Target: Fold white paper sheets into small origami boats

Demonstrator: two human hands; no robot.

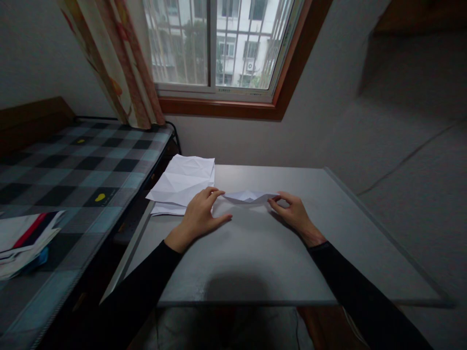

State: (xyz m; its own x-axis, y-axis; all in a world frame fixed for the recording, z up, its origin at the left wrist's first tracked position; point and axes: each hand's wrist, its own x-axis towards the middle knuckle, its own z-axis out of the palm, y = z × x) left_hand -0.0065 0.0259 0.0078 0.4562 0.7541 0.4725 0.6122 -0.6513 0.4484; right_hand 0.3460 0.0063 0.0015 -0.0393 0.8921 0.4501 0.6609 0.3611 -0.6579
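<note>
A folded piece of white paper (pixel 250 196) lies across the middle of the table between my two hands, long and narrow with a raised peak at its centre. My left hand (pixel 202 214) is at its left end, thumb stretched out and apart, fingertips touching the paper's tip. At the other end my right hand (pixel 292 212) pinches the paper's right tip between thumb and fingers. Just beyond my left hand is a stack of creased white paper sheets (pixel 186 176), partly covered by that hand.
The grey-white table (pixel 248 262) stands against the wall beneath a barred window (pixel 237 43). To the left is a bed with a checked cover (pixel 109 167), bearing folded cloth or bags (pixel 25 238). A patterned curtain (pixel 120 63) hangs beside the window.
</note>
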